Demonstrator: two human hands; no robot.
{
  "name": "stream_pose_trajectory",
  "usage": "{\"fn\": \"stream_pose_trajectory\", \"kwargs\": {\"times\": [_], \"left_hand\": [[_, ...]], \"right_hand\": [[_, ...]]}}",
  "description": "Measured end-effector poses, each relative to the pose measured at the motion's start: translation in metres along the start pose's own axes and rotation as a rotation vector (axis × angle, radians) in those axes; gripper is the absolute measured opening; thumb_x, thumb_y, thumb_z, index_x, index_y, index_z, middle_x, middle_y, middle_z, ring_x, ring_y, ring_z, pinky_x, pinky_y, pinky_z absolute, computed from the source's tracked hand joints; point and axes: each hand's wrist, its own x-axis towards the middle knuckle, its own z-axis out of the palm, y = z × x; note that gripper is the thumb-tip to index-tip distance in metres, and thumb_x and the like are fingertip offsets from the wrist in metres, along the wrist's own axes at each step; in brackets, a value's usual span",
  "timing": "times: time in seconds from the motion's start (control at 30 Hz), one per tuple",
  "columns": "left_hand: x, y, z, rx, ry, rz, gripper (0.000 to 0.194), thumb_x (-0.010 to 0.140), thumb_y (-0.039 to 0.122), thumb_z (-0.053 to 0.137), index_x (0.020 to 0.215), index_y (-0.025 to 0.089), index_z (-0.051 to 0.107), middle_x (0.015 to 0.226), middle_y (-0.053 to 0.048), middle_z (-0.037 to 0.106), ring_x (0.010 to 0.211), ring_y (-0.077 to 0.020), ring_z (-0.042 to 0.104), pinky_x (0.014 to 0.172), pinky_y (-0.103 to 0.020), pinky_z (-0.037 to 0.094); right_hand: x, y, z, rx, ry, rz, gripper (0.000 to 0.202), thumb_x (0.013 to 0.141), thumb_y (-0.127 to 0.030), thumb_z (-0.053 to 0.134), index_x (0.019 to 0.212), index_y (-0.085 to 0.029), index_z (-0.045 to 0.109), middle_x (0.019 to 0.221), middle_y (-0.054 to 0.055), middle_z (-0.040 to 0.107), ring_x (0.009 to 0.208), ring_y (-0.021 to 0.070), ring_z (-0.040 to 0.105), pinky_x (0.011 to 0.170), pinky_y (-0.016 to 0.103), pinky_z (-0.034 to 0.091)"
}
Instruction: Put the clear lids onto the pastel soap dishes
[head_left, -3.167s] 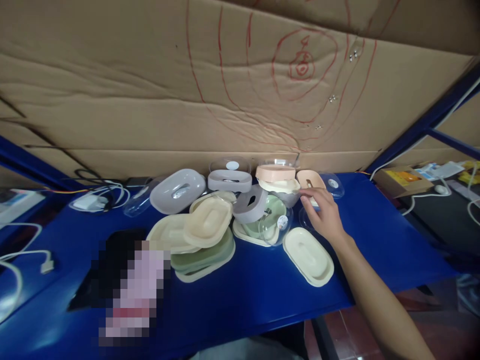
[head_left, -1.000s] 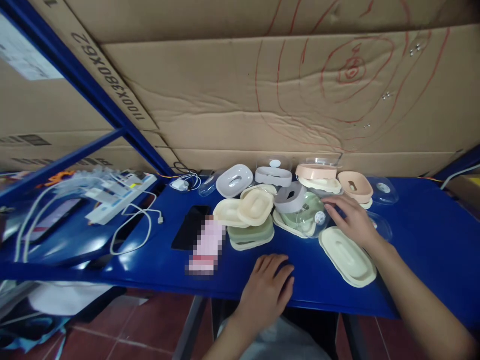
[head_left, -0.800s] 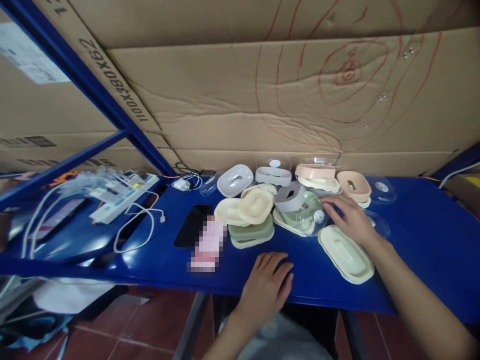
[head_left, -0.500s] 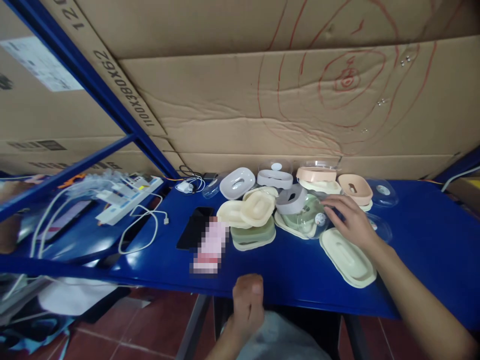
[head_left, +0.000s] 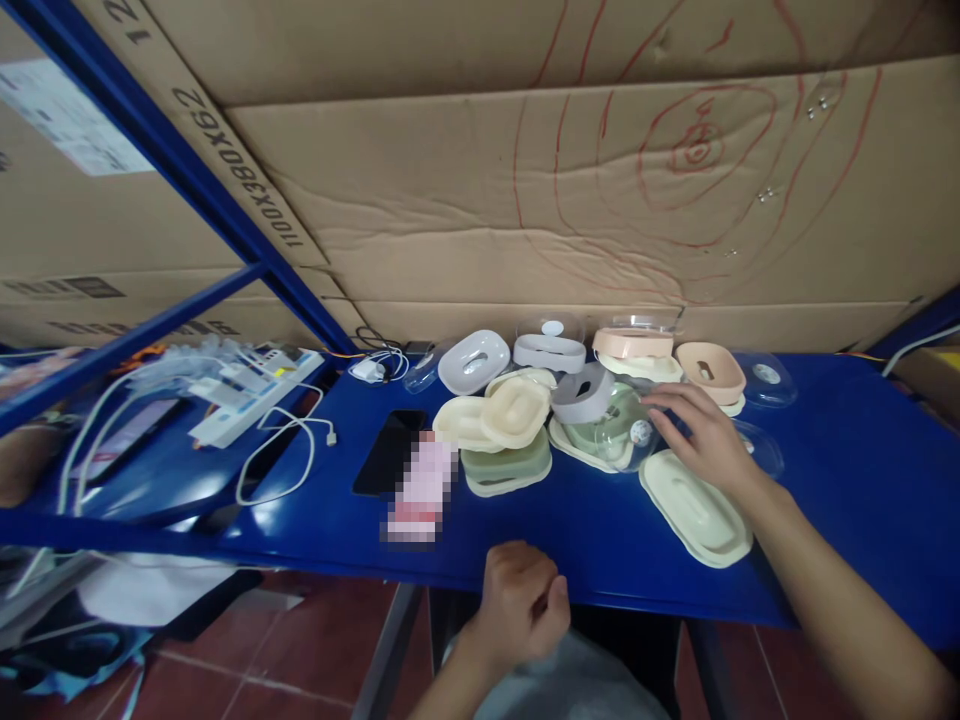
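My right hand (head_left: 701,430) reaches over the table with its fingers apart, the tips at the right edge of a clear domed cover (head_left: 640,433) that lies over a green oval dish (head_left: 611,415). Whether the fingertips touch the cover I cannot tell. Below that wrist lies a pale cream oval tray (head_left: 697,510). Near the front edge of the table my left hand (head_left: 521,605) is curled into a loose fist, with nothing visible in it. Between the hands are a grey oval ring (head_left: 583,393), cream trays (head_left: 517,408) and another green dish (head_left: 510,463).
Grey dishes (head_left: 474,362), peach dishes (head_left: 710,372) and more clear covers (head_left: 769,378) stand along the cardboard wall (head_left: 450,200). A dark phone (head_left: 390,450) lies left on the blue table (head_left: 600,545). Further left are a power strip (head_left: 255,400) and white cables.
My left hand has moved a little to the right and turned, with its thumb now showing on the right side. The right hand stays almost where it was; the view has shifted slightly.
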Motion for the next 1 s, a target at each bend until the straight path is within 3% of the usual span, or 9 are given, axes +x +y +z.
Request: {"fn": "stream_pose_trajectory", "kwargs": {"times": [0.37,0.77,0.87,0.93,1.0], "left_hand": [[0.003,0.002,0.005,0.117,-0.104,-0.009,0.037,0.096,0.015,0.054,0.062,0.023,0.04,0.052,0.005,0.045,0.045,-0.0114,0.04,0.054,-0.034,0.025],[0.005,0.005,0.004,0.096,-0.005,-0.008,0.04,0.103,0.011,0.052,0.067,0.023,0.042,0.056,0.005,0.048,0.048,-0.0107,0.042,0.053,-0.032,0.027],[0.011,0.005,-0.01,0.042,0.014,0.017,0.029,0.105,0.014,0.051,0.078,0.021,0.054,0.065,0.002,0.061,0.056,-0.011,0.057,0.056,-0.026,0.04],[0.022,-0.002,-0.029,0.031,0.046,0.02,0.013,0.105,0.016,0.053,0.1,0.021,0.064,0.083,-0.002,0.072,0.074,-0.0144,0.07,0.068,-0.025,0.052],[0.04,-0.016,-0.053,0.065,0.084,-0.016,0.014,0.105,0.014,0.055,0.111,0.021,0.066,0.095,-0.006,0.074,0.088,-0.0175,0.072,0.077,-0.028,0.056]], "right_hand": [[0.001,-0.001,-0.001,0.0,-0.01,-0.004,0.022,0.107,-0.033,0.059,0.123,-0.029,0.073,0.125,0.009,0.072,0.117,0.0296,0.07,0.103,0.052,0.059],[0.0,0.003,0.0,0.003,-0.013,-0.004,0.021,0.107,-0.033,0.058,0.119,-0.029,0.075,0.123,0.009,0.073,0.114,0.0292,0.072,0.102,0.052,0.059],[0.0,0.004,0.0,0.0,-0.009,-0.003,0.02,0.107,-0.032,0.059,0.119,-0.028,0.075,0.122,0.009,0.073,0.114,0.0291,0.072,0.102,0.052,0.059],[0.0,0.004,0.0,-0.003,-0.007,-0.005,0.02,0.107,-0.033,0.059,0.117,-0.028,0.075,0.122,0.009,0.073,0.113,0.0291,0.072,0.101,0.052,0.059],[0.0,0.004,-0.001,-0.004,-0.004,-0.005,0.02,0.107,-0.033,0.059,0.116,-0.028,0.075,0.121,0.009,0.073,0.112,0.029,0.072,0.101,0.051,0.059]]}}
